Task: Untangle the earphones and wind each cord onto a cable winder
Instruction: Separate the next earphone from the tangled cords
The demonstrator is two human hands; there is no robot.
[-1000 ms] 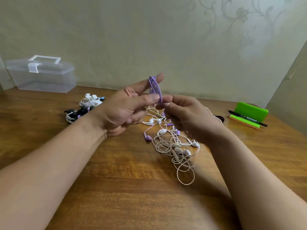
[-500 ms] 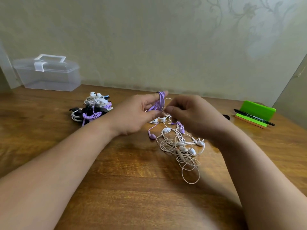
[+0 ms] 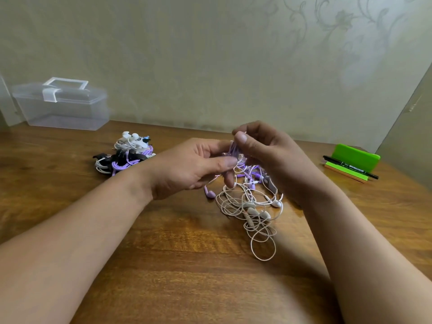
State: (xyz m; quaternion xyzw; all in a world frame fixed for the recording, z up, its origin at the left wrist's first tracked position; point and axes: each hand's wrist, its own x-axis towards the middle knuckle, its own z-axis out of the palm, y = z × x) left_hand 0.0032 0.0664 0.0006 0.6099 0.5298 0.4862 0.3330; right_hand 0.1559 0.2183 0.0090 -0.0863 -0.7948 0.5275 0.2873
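Note:
A tangle of white earphone cords [image 3: 251, 211] lies on the wooden table [image 3: 163, 265], mixed with purple cords. Just above the tangle my two hands meet around a purple cord bundle [image 3: 233, 149]. My left hand [image 3: 189, 167] holds it from the left between thumb and fingers. Coming from the right, my right hand [image 3: 264, 148] pinches the bundle's top with thumb and forefinger. A purple earbud [image 3: 209, 193] lies under my left hand. Whether a winder sits inside the bundle is hidden.
A pile of wound earphones [image 3: 126, 154], white, purple and black, sits at the left rear. A clear lidded plastic box [image 3: 62, 104] stands at the back left by the wall. A green holder [image 3: 354, 159] with a black pen [image 3: 350, 170] is at the right.
Both hands have come down with the purple bundle, from raised above the table to just over the tangle. My right hand has shifted up onto the bundle's top.

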